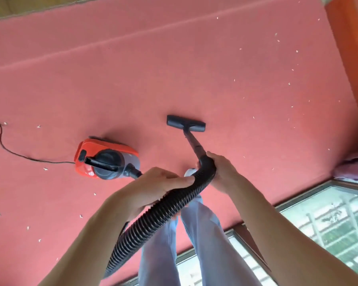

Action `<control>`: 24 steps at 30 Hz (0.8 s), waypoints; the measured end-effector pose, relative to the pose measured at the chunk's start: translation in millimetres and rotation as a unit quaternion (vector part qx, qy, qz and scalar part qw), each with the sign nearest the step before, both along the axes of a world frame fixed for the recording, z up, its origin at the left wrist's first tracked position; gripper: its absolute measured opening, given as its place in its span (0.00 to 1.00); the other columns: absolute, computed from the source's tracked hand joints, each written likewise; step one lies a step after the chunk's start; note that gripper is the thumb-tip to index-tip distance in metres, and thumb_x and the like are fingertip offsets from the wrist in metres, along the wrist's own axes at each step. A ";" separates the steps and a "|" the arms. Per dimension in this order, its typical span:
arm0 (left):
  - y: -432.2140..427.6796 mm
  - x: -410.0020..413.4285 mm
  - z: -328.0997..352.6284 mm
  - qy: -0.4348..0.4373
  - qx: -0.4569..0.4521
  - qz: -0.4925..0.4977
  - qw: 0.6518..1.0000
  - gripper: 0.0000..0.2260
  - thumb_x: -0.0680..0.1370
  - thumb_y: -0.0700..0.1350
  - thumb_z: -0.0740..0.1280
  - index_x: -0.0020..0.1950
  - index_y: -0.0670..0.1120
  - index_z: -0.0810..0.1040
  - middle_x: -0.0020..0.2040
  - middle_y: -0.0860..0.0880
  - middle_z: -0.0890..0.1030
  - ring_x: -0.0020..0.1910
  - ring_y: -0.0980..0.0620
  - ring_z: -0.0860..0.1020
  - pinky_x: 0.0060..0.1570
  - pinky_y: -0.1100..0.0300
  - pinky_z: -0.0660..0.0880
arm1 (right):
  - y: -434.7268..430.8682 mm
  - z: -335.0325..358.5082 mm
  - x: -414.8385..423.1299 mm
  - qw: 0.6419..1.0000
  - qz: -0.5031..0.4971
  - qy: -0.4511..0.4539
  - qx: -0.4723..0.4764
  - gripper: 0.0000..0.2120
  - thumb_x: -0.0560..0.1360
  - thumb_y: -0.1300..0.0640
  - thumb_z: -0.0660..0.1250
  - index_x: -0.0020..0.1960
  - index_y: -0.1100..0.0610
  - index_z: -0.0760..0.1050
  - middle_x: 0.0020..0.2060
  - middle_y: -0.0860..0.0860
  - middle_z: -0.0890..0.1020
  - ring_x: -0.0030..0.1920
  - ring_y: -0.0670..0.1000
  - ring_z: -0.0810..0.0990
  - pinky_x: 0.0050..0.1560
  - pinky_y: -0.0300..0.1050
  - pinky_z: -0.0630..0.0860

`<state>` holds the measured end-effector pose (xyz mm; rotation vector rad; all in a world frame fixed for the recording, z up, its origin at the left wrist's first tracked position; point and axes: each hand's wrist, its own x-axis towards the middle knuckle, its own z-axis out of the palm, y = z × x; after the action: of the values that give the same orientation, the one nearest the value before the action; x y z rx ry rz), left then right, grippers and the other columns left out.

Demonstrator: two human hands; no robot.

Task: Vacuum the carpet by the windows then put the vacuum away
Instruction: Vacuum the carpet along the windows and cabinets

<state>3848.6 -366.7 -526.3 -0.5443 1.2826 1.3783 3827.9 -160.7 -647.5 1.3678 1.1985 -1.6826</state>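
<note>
While right hand (223, 170) grips hose (153, 219), wand (194, 143) points away-left (nozzle (186, 123) crosswise).

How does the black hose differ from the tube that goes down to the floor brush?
The hose is ribbed and curved; the tube is smooth and straight. The hose looks thicker than the tube. Both are black and meet at the right hand.
</note>
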 end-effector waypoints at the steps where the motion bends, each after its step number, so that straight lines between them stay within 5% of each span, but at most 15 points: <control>1: 4.9 -2.0 8.1 0.019 -0.005 -0.017 1.000 0.19 0.72 0.56 0.74 0.49 0.41 0.85 0.43 0.35 0.85 0.36 0.42 0.81 0.46 0.41 0.81 | 7.9 8.2 8.4 0.999 -0.041 0.001 -0.016 0.09 0.82 0.57 0.56 0.49 0.63 0.70 0.30 0.58 0.73 0.27 0.53 0.74 0.31 0.43 0.73; 5: 29.8 -14.2 34.5 0.091 -0.007 -0.093 0.991 0.13 0.75 0.55 0.73 0.45 0.45 0.86 0.43 0.36 0.85 0.35 0.43 0.82 0.39 0.50 0.81 | 23.3 31.3 37.4 0.991 -0.131 -0.017 -0.004 0.13 0.75 0.59 0.62 0.59 0.59 0.71 0.50 0.58 0.74 0.38 0.53 0.74 0.39 0.45 0.72; 8: 48.5 -22.4 38.0 0.121 -0.019 -0.175 0.977 0.16 0.75 0.58 0.71 0.47 0.45 0.85 0.42 0.37 0.86 0.38 0.37 0.84 0.41 0.45 0.83 | 35.3 38.6 52.1 0.983 -0.178 -0.039 0.024 0.07 0.77 0.62 0.61 0.54 0.57 0.73 0.46 0.57 0.77 0.33 0.51 0.78 0.35 0.42 0.77; 12: 78.8 -27.4 22.3 0.138 -0.042 -0.256 0.956 0.16 0.75 0.58 0.71 0.47 0.46 0.84 0.41 0.40 0.86 0.41 0.37 0.85 0.45 0.42 0.82 | 55.0 21.6 74.9 0.958 -0.280 -0.057 0.021 0.03 0.79 0.59 0.61 0.49 0.58 0.73 0.30 0.55 0.78 0.25 0.51 0.77 0.28 0.40 0.74; 19: 139.5 -28.4 -11.9 0.107 -0.038 -0.364 0.924 0.10 0.72 0.57 0.74 0.47 0.52 0.86 0.45 0.50 0.87 0.38 0.55 0.83 0.33 0.66 0.75 | 88.5 -11.9 103.2 0.910 -0.414 -0.039 -0.011 0.11 0.82 0.54 0.59 0.60 0.60 0.70 0.38 0.57 0.80 0.39 0.54 0.80 0.41 0.49 0.78; 24: 167.7 -19.3 -35.3 0.077 -0.029 -0.373 0.924 0.12 0.75 0.56 0.72 0.50 0.49 0.85 0.47 0.45 0.87 0.46 0.46 0.86 0.48 0.53 0.81 | 123.8 -34.5 102.0 0.915 -0.401 -0.035 -0.009 0.13 0.81 0.51 0.61 0.60 0.60 0.69 0.41 0.58 0.79 0.39 0.53 0.80 0.40 0.48 0.77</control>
<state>3829.3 -199.0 -561.6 0.0404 1.4529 0.7486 3929.9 -37.0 -682.0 2.0578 0.5806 -2.1301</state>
